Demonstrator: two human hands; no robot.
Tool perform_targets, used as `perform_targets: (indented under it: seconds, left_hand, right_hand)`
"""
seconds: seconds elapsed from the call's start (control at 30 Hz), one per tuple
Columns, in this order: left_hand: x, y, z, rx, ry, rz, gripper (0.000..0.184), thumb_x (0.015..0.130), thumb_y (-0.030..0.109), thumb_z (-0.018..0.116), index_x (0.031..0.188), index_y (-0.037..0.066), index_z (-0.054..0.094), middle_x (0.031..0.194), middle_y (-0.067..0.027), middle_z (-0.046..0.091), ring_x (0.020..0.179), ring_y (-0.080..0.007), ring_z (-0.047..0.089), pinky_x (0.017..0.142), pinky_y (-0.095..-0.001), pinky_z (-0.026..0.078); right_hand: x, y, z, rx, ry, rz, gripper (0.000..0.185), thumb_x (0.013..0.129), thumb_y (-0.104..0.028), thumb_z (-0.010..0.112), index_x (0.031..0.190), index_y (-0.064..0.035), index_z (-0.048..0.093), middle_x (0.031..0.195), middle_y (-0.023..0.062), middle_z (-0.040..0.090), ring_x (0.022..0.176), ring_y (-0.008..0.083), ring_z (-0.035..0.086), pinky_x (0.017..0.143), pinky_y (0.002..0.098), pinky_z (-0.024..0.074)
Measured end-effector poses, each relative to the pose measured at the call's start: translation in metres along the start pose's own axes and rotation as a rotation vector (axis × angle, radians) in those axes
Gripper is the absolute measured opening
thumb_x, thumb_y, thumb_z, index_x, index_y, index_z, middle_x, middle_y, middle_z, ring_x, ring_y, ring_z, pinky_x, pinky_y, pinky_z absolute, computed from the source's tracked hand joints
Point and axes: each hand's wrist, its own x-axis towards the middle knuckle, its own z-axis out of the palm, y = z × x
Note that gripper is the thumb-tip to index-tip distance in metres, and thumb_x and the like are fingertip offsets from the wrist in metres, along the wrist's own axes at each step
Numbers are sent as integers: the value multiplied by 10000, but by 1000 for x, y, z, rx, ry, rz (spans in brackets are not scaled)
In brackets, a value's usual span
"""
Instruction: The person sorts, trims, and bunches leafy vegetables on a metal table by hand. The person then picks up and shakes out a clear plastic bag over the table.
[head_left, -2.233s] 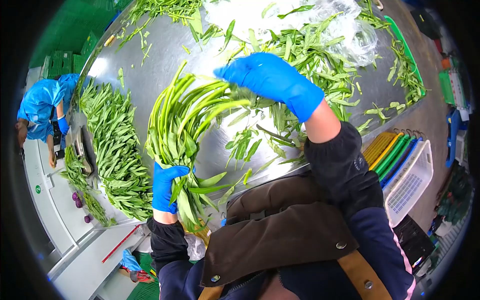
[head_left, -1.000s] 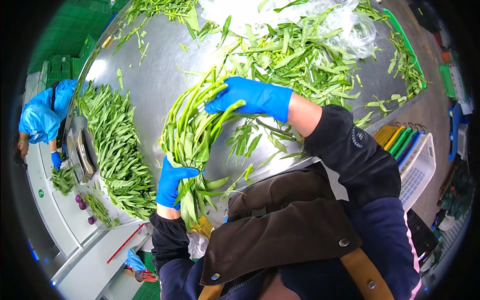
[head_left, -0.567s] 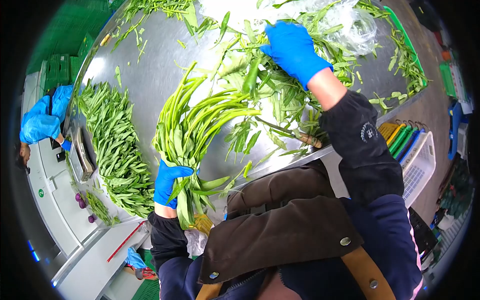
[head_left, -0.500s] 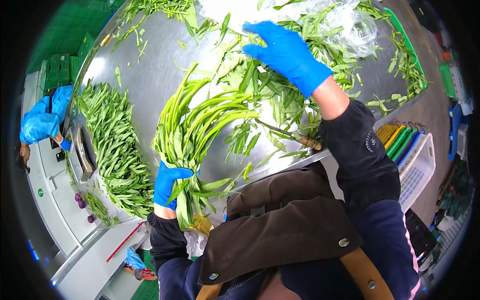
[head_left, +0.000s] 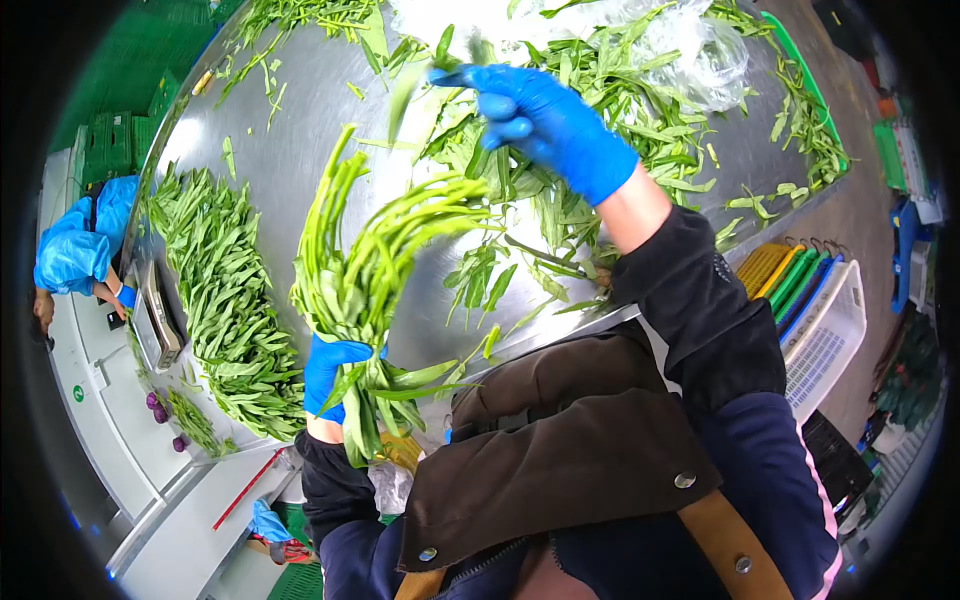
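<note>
My left hand [head_left: 335, 375], in a blue glove, is closed round the leafy lower part of a bunch of long green stems [head_left: 375, 260]. The stems fan upward above that hand and bend to the right. Farther up, my right hand [head_left: 535, 115], also gloved in blue, hovers above the pile of loose leaves [head_left: 640, 120]. Its index finger points left and the other fingers are partly curled and apart. A motion-blurred leaf [head_left: 402, 100] is just left of the fingertip, and I cannot see any grip on it.
Neatly laid greens [head_left: 225, 300] lie along the left side of the metal table [head_left: 300, 110]. A clear plastic bag [head_left: 705, 65] is at the back right. Past the left edge are a scale [head_left: 155, 320] and a co-worker in blue [head_left: 75, 245]. A white basket [head_left: 825, 340] stands at right.
My right hand has left the stem tips, gone to the leaf pile, then shifted left with its fingers partly curled. The held bunch has moved slightly left. The co-worker's arm has moved toward the scale.
</note>
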Motion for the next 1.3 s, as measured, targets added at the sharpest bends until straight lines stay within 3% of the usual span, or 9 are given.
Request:
perform_targets:
  seconds: [0.13, 0.3, 0.83, 0.93, 0.97, 1.07, 1.1, 1.13, 1.3]
  left_hand:
    - [-5, -1, 11, -220, 26, 88, 669, 626, 10, 552, 1283, -36, 436, 950, -171, 594, 674, -244, 550, 624, -323, 469]
    - [-4, 2, 7, -191, -38, 83, 618, 669, 59, 532, 1274, -17, 431, 1062, -154, 559, 681, -183, 465, 608, -285, 423]
    - [-16, 5, 21, -330, -218, 89, 683, 627, 135, 574, 1271, -33, 417, 1027, -131, 540, 607, -155, 440, 566, -279, 375]
    - [-28, 6, 2, -343, -146, 156, 671, 655, 145, 594, 1272, -32, 399, 1018, -85, 512, 605, -130, 453, 546, -280, 371]
    - [-32, 8, -3, -364, -146, 184, 667, 655, 145, 597, 1266, -34, 399, 1020, -88, 511, 600, -129, 452, 543, -278, 373]
    - [-38, 15, -6, -404, -144, 245, 656, 654, 147, 604, 1249, -39, 397, 1026, -97, 506, 583, -128, 447, 533, -275, 379]
    - [-43, 17, -4, -398, -124, 251, 655, 652, 153, 592, 1251, -36, 404, 1032, -102, 513, 587, -130, 441, 534, -272, 376]
    - [-47, 19, -1, -393, -105, 257, 655, 650, 160, 580, 1253, -33, 412, 1039, -107, 519, 591, -133, 434, 536, -270, 373]
    - [-60, 9, -24, -399, -87, 259, 617, 654, 139, 556, 1235, -55, 472, 1063, -153, 575, 670, -188, 492, 636, -296, 422]
  right_hand:
    - [-9, 34, -17, -949, 209, -231, 640, 882, -369, 625, 1366, -2, 424, 1078, 135, 654, 843, 195, 633, 817, 300, 507]
    - [-20, 30, 32, -214, -229, 237, 436, 906, -376, 589, 1122, 3, 610, 902, 108, 707, 751, 153, 673, 651, 283, 529]
    - [-14, 35, -12, 86, 731, -105, 256, 941, -161, 485, 793, -35, 652, 623, 14, 591, 491, 89, 513, 458, 224, 401]
    - [-5, 123, 12, -329, 266, -546, 236, 945, -204, 480, 968, -39, 647, 810, 44, 648, 572, 99, 537, 497, 226, 417]
    - [-32, 113, 59, -249, 235, 84, 266, 914, -157, 530, 1158, -76, 598, 967, 61, 651, 669, 110, 597, 568, 253, 479]
    - [-62, 203, 123, -999, -589, -727, 393, 822, -272, 616, 1187, -129, 585, 1218, 149, 573, 1083, 335, 561, 903, 410, 465]
    - [-75, 203, 147, -1056, -782, -380, 303, 804, -278, 618, 1067, -130, 638, 1230, 117, 574, 1115, 322, 543, 938, 408, 447]
    - [-88, 230, 146, -1002, -694, -979, 207, 775, -268, 618, 912, -118, 661, 1211, 84, 590, 1089, 294, 544, 927, 398, 443]
    - [-13, 206, 72, -1172, -662, -618, 123, 760, -188, 594, 845, -126, 658, 1208, 81, 593, 1081, 274, 542, 929, 371, 428]
